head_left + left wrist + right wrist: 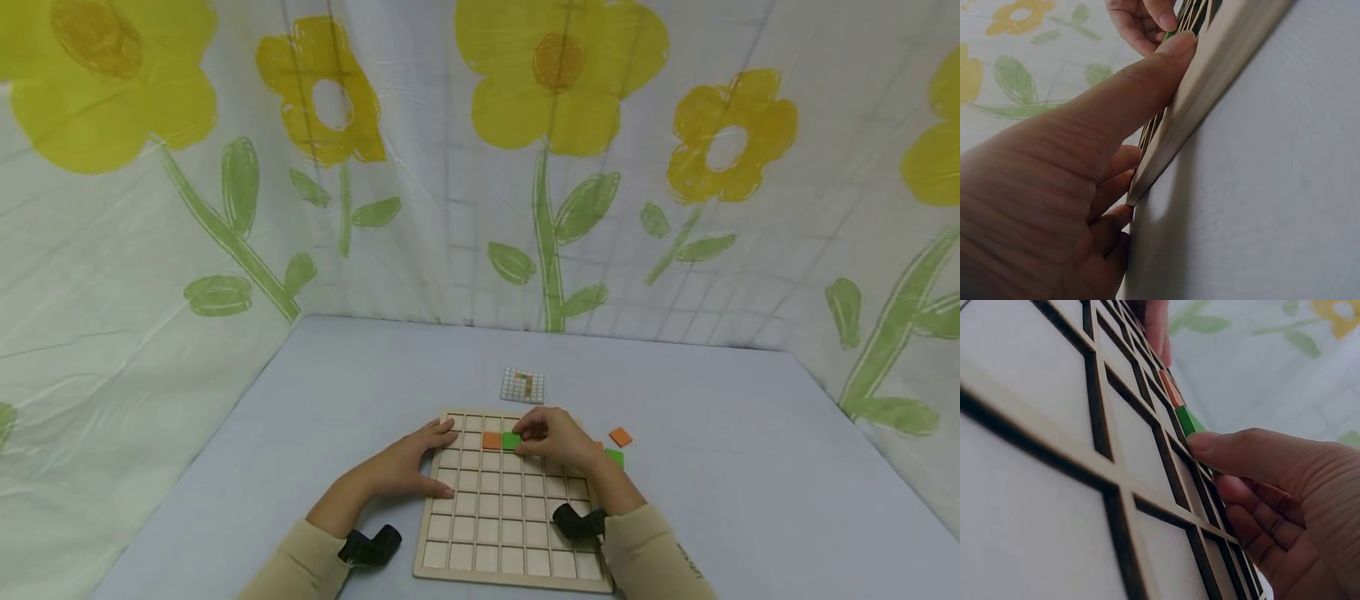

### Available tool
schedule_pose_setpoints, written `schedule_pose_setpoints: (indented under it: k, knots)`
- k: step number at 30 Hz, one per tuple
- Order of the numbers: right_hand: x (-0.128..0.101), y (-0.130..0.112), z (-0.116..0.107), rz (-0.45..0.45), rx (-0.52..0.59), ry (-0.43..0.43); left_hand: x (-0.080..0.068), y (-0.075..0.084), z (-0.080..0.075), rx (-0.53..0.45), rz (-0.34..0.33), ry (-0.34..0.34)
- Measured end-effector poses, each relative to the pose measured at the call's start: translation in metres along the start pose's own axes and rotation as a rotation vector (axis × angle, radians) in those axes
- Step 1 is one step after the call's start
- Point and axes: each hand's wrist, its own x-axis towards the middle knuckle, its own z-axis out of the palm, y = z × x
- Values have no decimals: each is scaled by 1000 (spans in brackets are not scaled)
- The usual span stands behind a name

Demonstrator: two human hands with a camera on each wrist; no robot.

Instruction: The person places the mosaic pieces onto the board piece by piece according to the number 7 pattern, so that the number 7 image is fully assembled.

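Note:
A wooden grid board (510,533) lies flat on the pale table. In its second row sit an orange tile (492,440) and, to its right, a green tile (512,441). My right hand (527,436) has curled fingers over the green tile. In the right wrist view the thumb tip (1200,440) pinches the green tile (1188,420) beside the orange tile (1170,395). My left hand (431,458) rests on the board's left edge with straight, spread fingers. In the left wrist view one finger (1147,75) lies along the board's rim (1229,62).
A loose orange tile (620,436) and a loose green tile (615,457) lie just right of the board. A small pattern card (522,385) lies beyond the board's far edge. Flower-printed sheets wall in the table at the back and both sides.

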Motion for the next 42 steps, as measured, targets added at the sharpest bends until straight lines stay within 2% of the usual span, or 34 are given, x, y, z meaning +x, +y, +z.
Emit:
schedule_pose_setpoints:
  k: [20,30,37,42]
  knots:
    - [1,-2,-1,-12,0,-3,0,0,-2,-5,-4,-7]
    - [1,-6,-9,-39,-15,-29,0,1,-2,-13,5,-11]
    - [-9,-17,-21,-58,-82,-56,-1,-1,-1,-13,-10,-12]
    - [-24,-16,-31,-72,-114,-54,0,-1,0,-14,-5,-6]
